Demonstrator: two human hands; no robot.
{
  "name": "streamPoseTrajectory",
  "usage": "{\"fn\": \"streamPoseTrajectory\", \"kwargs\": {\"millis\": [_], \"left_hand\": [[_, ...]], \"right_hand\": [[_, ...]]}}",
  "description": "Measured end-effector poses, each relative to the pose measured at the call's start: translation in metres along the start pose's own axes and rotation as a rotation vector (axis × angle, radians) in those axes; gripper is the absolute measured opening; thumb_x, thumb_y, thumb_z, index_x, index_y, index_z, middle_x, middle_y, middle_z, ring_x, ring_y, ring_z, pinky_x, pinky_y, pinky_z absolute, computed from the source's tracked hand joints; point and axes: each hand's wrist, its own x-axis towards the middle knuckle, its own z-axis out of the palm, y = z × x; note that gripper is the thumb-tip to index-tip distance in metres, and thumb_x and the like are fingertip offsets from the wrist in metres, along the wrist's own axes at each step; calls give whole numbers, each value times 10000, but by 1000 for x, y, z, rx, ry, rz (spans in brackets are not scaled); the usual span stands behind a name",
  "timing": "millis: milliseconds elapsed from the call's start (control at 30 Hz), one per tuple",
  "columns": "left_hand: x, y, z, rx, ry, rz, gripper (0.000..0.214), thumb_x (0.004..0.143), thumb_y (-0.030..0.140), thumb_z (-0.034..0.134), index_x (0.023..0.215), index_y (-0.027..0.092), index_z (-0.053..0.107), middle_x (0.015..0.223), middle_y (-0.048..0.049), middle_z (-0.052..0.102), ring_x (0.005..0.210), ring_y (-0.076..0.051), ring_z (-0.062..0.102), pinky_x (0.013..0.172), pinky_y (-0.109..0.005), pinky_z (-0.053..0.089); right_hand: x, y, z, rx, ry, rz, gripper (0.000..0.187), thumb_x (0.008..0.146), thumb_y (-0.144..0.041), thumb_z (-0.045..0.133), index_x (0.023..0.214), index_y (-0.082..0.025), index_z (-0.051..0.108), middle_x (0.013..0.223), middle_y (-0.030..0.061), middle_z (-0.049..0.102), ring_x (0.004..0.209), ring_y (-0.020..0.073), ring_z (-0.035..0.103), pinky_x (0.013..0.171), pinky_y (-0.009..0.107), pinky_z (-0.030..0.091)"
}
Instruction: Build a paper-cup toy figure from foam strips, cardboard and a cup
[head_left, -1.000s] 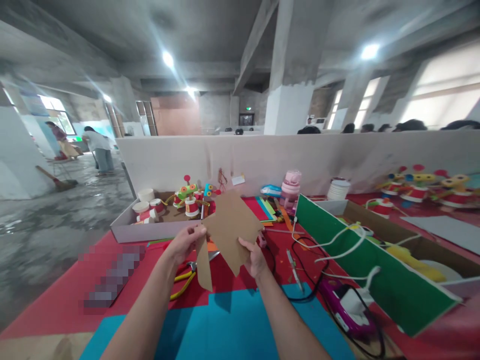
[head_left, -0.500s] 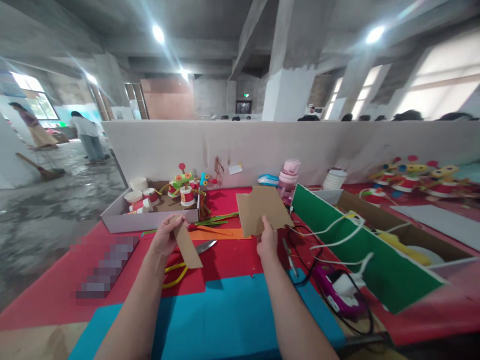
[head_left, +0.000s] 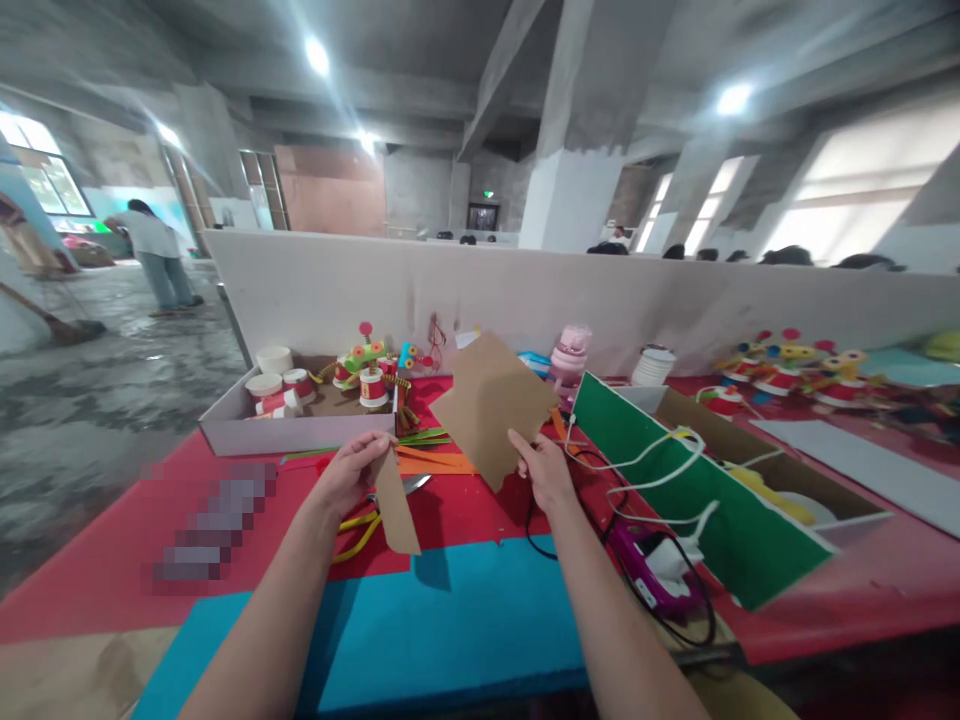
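My left hand (head_left: 354, 474) is closed on a narrow strip of brown cardboard (head_left: 397, 508), which hangs down from its fingertips. Beneath that strip lies a pair of scissors (head_left: 358, 535) with yellow handles, its blades pointing right. My right hand (head_left: 546, 470) grips the lower right edge of a larger piece of brown cardboard (head_left: 491, 408), held tilted above the table with one corner pointing down. Orange paper strips (head_left: 435, 461) and green strips (head_left: 424, 438) rest on the red table cover between the two hands.
A shallow box (head_left: 300, 434) of paper cups and colourful cup figures stands at the left back. To the right are a green-sided box (head_left: 690, 500), white cables and a purple power strip (head_left: 656, 572). Blue sheeting (head_left: 450, 630) covers the near edge. A pink bottle (head_left: 571, 355) stands behind.
The larger cardboard has been turned and raised, moving left in my right hand. My left hand has shifted slightly right, and its strip now hangs more upright.
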Motion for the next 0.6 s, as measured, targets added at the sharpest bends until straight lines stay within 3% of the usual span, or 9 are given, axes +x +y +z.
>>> {"fn": "streamPoseTrajectory", "kwargs": {"millis": [100, 200, 267, 333, 433, 600], "left_hand": [[-2, -10, 1, 16, 44, -57, 317, 670, 367, 773, 858, 162, 620, 651, 21, 613, 512, -81, 548, 436, -162, 357], [-1, -25, 2, 3, 125, -69, 346, 644, 388, 784, 845, 168, 610, 626, 30, 606, 505, -90, 554, 431, -167, 356], [0, -34, 3, 2, 150, -66, 366, 647, 412, 777, 863, 172, 604, 621, 31, 604, 501, -95, 555, 435, -175, 362], [0, -39, 5, 16, 147, -57, 371, 662, 432, 762, 873, 176, 596, 622, 30, 604, 497, -98, 555, 438, -182, 364], [-2, -41, 12, 36, 120, -56, 357, 683, 449, 741, 853, 177, 585, 633, 21, 614, 500, -99, 554, 440, -186, 356], [-1, -41, 24, 12, 98, -88, 331, 703, 443, 732, 813, 177, 570, 616, 27, 587, 519, -94, 536, 483, -191, 372]], "right_hand": [[9, -2, -2, -120, 75, -46, 424, 685, -584, 665, 722, -170, 584, 524, -26, 563, 370, 81, 384, 392, 222, 314], [38, -9, -5, -450, 237, -194, 385, 802, -549, 543, 640, -200, 533, 451, -18, 512, 437, 144, 485, 494, 258, 383], [68, -17, -6, -703, 222, -295, 330, 855, -454, 503, 650, -200, 545, 487, 12, 553, 524, 174, 548, 598, 281, 415], [102, -23, -4, -857, 154, -297, 252, 865, -374, 510, 710, -189, 580, 496, 22, 572, 574, 195, 582, 653, 293, 424], [149, -19, 0, -845, 146, -192, 164, 864, -305, 521, 814, -175, 609, 493, 16, 583, 609, 205, 612, 671, 289, 436], [203, 20, 7, -714, 223, -79, 157, 869, -272, 502, 875, -150, 601, 512, 15, 595, 517, 186, 598, 564, 271, 440]]}}
